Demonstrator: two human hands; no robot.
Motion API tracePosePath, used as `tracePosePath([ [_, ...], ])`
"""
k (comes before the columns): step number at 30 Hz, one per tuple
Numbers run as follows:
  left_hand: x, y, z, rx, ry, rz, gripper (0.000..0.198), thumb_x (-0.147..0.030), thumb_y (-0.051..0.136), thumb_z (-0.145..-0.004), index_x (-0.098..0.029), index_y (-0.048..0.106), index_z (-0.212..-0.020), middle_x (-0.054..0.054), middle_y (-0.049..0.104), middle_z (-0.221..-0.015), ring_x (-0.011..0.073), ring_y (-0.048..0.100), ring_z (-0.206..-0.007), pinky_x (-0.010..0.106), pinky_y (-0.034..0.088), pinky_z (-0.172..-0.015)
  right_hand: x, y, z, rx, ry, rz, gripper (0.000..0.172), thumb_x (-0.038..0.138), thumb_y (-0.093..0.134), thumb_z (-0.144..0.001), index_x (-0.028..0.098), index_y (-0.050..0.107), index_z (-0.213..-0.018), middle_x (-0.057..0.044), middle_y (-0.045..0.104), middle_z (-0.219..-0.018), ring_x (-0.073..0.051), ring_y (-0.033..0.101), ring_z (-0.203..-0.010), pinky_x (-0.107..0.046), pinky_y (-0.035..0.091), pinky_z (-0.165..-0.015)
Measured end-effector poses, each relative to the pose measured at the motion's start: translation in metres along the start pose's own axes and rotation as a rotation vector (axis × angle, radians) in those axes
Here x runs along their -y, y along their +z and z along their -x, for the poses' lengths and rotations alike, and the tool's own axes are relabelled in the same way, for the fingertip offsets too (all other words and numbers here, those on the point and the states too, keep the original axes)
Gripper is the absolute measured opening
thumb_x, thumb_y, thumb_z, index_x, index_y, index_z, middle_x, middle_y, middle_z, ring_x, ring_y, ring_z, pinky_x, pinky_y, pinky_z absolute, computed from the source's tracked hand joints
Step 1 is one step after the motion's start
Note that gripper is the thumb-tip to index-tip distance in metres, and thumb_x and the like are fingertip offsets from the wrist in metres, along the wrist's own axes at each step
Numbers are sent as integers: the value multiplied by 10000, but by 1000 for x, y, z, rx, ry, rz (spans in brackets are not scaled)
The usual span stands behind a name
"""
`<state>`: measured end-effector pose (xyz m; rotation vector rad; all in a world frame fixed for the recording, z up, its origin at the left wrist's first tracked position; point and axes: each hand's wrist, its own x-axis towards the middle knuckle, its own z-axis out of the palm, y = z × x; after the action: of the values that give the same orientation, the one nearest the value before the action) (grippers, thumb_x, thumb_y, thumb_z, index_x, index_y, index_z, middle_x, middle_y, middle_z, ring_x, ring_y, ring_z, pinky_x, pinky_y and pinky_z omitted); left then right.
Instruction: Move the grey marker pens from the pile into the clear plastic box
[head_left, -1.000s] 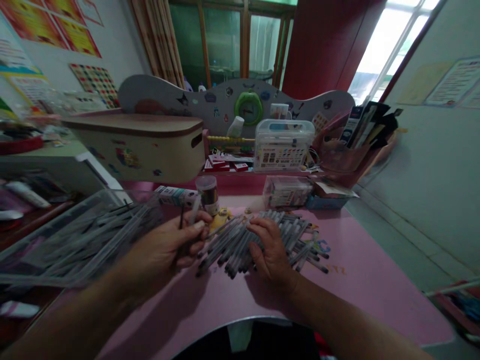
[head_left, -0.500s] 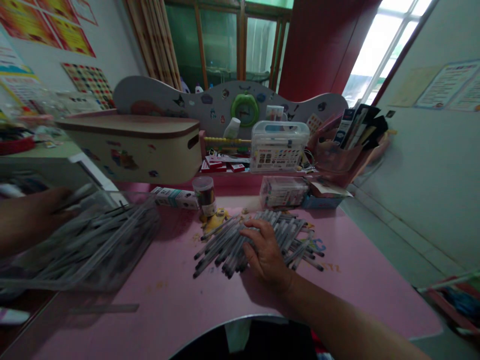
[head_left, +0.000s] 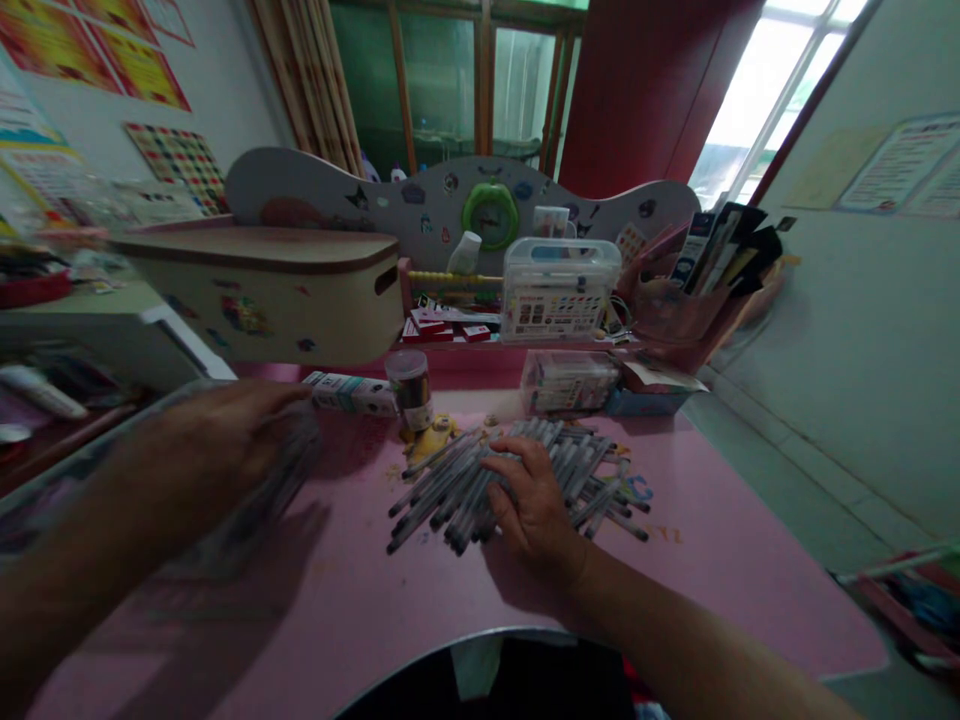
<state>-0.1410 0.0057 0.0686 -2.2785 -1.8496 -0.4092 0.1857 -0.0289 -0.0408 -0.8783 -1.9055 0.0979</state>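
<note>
A pile of grey, dark-tipped pens [head_left: 450, 490] lies fanned out on the pink desk [head_left: 360, 620]. My right hand [head_left: 536, 505] rests on top of that pile, its thumb and fingers apart and curved over the pens. At the left, my left hand [head_left: 225, 440] is smeared by motion above the clear plastic bin [head_left: 210, 565]. A blurred bundle of grey pens [head_left: 289, 465] shows at its fingers, which appear closed around them. Much of the bin is hidden behind my left hand and forearm.
Behind the pile stand a clear round jar [head_left: 410, 385], a long small box [head_left: 352, 393] and a clear case [head_left: 566, 382] beside a blue box [head_left: 649, 400]. A large lidded bin [head_left: 262, 300] and a handled plastic case [head_left: 559, 290] sit farther back.
My left hand has swung right, from the bin's left side to its right side, with the grey bundle. My right hand has stayed on the pile.
</note>
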Motion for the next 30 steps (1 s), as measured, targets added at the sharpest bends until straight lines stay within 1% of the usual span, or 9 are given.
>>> tracePosePath([
  [1,-21,7,1,35,64,55,387,-339,398,-959,-161,647,-1196,80,686,-1211,248,624,-1051,415,417,-1017,0,0,0,-4,-4,2,321,107,500,-910,217,561,-1206,-108,547,-1221,-262,511,-1156,-480,444,-992],
  [3,-55,27,-1,163,153,151,325,-290,434,-950,-188,684,-1131,89,710,-1202,254,635,-1093,371,447,-987,-1,0,0,-11,-12,7,327,108,497,-912,218,560,-1213,-108,547,-1222,-262,513,-1158,-483,444,-995],
  [5,-75,51,-7,282,175,163,289,-231,476,-915,-203,704,-1091,111,711,-1209,278,645,-1112,369,471,-939,-1,0,0,-11,-14,14,331,115,494,-915,225,558,-1221,-108,545,-1224,-265,515,-1163,-495,443,-1000],
  [9,-89,88,-23,388,114,186,236,-191,564,-840,-199,719,-1018,138,720,-1153,291,666,-1066,354,471,-873,-1,-1,-1,-6,-15,23,319,132,502,-913,232,568,-1208,-108,554,-1217,-274,519,-1169,-507,445,-999],
  [13,-90,105,-36,447,73,245,176,-203,589,-810,-186,723,-923,132,745,-992,271,686,-915,325,448,-749,-1,-1,-1,-13,-29,25,321,129,502,-911,226,573,-1209,-113,557,-1213,-273,514,-1182,-504,437,-1011],
  [18,-90,111,-39,463,39,314,192,-153,631,-726,-202,725,-886,81,753,-908,224,680,-825,281,413,-679,-1,-1,-1,-5,-36,31,346,132,496,-915,235,571,-1237,-114,554,-1212,-273,522,-1165,-507,438,-1006],
  [22,-89,108,-41,449,-19,365,234,-180,632,-691,-188,738,-900,59,742,-832,207,666,-763,259,400,-627,0,-2,-1,5,-29,36,328,128,507,-914,224,568,-1221,-114,557,-1206,-275,518,-1163,-507,440,-1008],
  [26,-90,92,-40,444,-60,593,315,-274,542,-747,-166,746,-962,41,728,-773,203,654,-713,260,423,-605,0,-1,-1,11,-29,45,353,131,507,-915,226,546,-1253,-115,555,-1211,-278,519,-1155,-511,451,-998],
  [30,-101,66,-30,455,-13,837,328,-261,534,-703,-158,767,-910,30,701,-750,202,623,-714,268,433,-631,-1,1,-2,-9,11,104,535,140,513,-904,214,420,-1426,-144,521,-1313,-303,478,-1250,-559,398,-1069],
])
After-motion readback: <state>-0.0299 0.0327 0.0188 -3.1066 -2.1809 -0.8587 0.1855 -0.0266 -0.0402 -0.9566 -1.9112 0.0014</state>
